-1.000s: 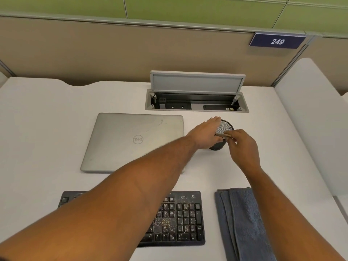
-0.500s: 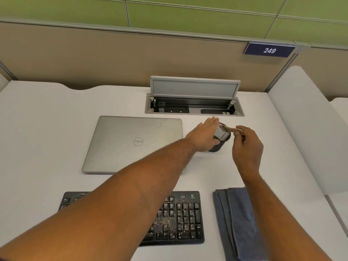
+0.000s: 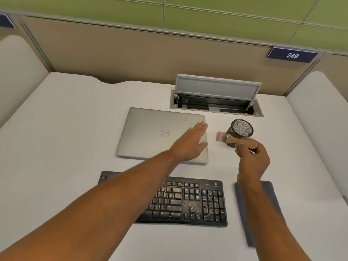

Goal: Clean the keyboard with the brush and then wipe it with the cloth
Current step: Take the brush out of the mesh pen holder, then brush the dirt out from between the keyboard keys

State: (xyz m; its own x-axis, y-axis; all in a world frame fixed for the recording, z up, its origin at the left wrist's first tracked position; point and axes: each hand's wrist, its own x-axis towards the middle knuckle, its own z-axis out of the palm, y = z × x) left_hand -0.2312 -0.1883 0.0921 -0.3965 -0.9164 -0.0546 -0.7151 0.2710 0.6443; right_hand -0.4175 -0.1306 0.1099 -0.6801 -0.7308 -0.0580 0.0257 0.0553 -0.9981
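Since half a second ago, brush (image 3: 237, 139) is out of the mesh cup (image 3: 241, 129); right hand (image 3: 253, 160) grips its wooden handle, bristles pointing left. Left hand (image 3: 190, 146) hovers flat, holding nothing, over laptop (image 3: 150, 132). Brush looks light, rigid; handle suits gripping. Crumb-strewn keyboard (image 3: 188, 202) lies on counter (image 3: 66, 138), soft folded cloth (image 3: 263, 200) just right of it.

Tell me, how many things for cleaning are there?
2. The brush is held in the right hand, in front of the mesh cup. The folded cloth lies right of the keyboard, partly hidden by the arm.
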